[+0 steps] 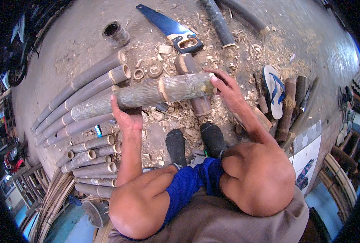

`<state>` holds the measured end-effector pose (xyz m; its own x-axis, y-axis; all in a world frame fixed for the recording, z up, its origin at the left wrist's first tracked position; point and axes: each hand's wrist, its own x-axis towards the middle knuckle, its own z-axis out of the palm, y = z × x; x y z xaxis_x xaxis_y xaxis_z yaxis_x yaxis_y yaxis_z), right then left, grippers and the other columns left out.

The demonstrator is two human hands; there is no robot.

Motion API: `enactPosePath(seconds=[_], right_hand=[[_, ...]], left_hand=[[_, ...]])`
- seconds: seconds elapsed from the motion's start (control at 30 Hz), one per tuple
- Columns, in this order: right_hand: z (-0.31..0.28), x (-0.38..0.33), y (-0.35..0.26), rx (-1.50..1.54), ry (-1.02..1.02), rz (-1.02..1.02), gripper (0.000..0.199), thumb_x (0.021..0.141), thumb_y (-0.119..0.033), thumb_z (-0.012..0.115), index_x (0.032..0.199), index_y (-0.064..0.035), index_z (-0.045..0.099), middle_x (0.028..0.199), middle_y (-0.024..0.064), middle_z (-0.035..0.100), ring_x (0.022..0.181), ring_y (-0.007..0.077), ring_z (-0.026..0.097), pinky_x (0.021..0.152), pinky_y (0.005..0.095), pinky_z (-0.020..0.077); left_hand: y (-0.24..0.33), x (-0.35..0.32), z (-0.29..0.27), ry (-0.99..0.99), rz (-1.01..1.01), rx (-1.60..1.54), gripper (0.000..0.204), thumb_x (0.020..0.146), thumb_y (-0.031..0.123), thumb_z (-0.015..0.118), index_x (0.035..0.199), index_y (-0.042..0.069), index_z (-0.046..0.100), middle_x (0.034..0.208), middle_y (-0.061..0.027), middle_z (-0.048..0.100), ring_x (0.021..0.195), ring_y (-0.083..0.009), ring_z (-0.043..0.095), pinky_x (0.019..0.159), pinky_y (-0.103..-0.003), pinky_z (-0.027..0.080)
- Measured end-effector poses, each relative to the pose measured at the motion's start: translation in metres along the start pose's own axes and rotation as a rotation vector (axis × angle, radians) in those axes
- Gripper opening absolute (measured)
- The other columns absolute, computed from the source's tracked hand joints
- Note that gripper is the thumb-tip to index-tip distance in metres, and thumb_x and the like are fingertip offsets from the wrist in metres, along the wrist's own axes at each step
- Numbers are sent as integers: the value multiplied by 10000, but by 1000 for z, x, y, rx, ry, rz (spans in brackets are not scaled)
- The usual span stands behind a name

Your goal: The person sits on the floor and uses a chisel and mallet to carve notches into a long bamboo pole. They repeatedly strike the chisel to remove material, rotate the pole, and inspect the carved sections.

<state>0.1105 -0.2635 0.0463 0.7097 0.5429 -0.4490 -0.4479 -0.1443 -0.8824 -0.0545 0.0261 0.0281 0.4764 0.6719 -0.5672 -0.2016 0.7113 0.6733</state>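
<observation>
From the head view, you hold a thick bamboo section (147,94) level across your front, above your two dark-socked feet (196,141). Your left hand (125,117) cups it from below near its middle, thumb up against the near side, gripping it. Your right hand (224,87) closes over its right cut end, fingers wrapped round the rim. Under it the concrete floor (78,36) is strewn with bamboo chips and sawdust (176,117). A blue-bladed handsaw (170,28) lies beyond the section, and a stack of cut bamboo poles (83,87) runs off to your left. A blue-strapped sandal (274,90) lies just right of your right hand.
</observation>
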Motion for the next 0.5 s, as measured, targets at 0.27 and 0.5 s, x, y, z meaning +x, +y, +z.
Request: enactPosePath(seconds=[0.27,0.5], right_hand=[[5,0,-5,-156,92,-67,305,941,-264,634,1214,-147,703,1099,2,653,924,144,595,730,290,484],[3,3,-8,-258,27,-87,334,946,-278,628,1247,-137,667,1144,26,621,974,164,571,768,300,472]], left_hand=[[-4,2,1,43,20,-24,693,883,523,682,1410,105,516,1410,-93,554,1287,-303,518,1104,-513,401],[-5,0,5,29,1,-69,724,824,477,770,1380,89,517,1368,-83,559,1261,-275,515,1134,-461,365]])
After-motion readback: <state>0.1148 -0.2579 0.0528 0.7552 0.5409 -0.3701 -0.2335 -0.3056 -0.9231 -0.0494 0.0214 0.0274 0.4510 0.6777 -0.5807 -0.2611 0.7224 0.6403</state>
